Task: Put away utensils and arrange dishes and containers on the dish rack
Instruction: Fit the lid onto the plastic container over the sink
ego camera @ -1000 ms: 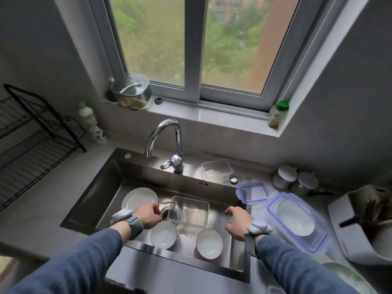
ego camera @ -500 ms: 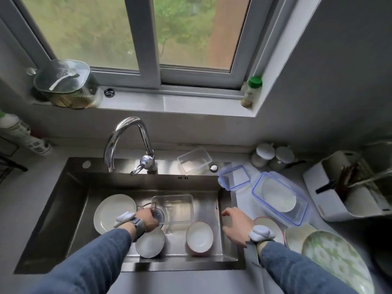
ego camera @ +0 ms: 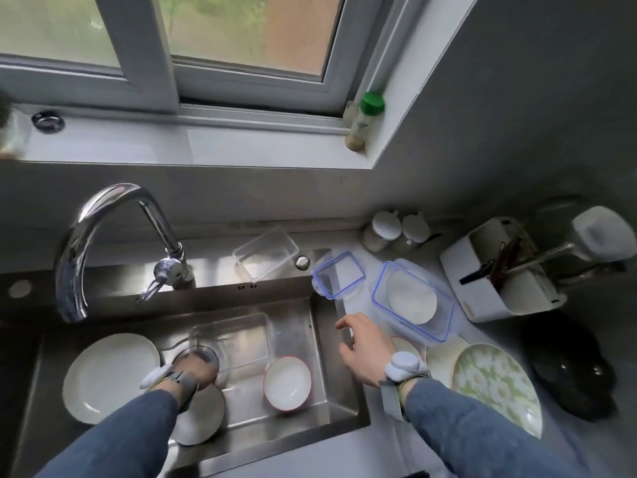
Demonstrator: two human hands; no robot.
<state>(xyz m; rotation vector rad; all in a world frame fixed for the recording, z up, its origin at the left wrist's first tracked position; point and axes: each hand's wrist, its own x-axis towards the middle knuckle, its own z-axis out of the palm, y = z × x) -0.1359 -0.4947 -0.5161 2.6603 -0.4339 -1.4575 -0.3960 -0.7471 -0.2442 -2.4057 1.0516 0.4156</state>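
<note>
**Reaching into the sink, one hand low and one hand spread**

Reaching down into the steel sink [ego camera: 310, 343], the left hand [ego camera: 193, 369] sits at the near corner of a clear plastic container [ego camera: 234, 339] that lies in the basin by the drain. Blur hides the fingers, so whether its grip is closed on the container's edge cannot be told. A white plate [ego camera: 110, 374] rests flat on the sink floor to the left of that hand, a white bowl [ego camera: 198, 422] lies partly under the wrist and sleeve, and a red-rimmed bowl [ego camera: 286, 381] sits to the right of it, near the sink's right wall.

The right hand [ego camera: 367, 350] hovers over the sink's right edge with its grip apart, fingers spread and holding nothing. Just beyond it on the counter [ego camera: 355, 315] lie a large blue-rimmed container [ego camera: 444, 305] with a white dish inside, and a small blue-rimmed lid [ego camera: 337, 276] beside it. Nearer the person, a green patterned plate [ego camera: 496, 384] overlaps a pale plate [ego camera: 443, 353].

A second clear container [ego camera: 265, 253] stands on the ledge behind the sink, right of the faucet [ego camera: 103, 236]. At the far right a white utensil holder [ego camera: 499, 281] (its dark-handled contents too blurred to name) leans on the counter. A green-capped bottle [ego camera: 365, 122] stands on the windowsill.
</note>
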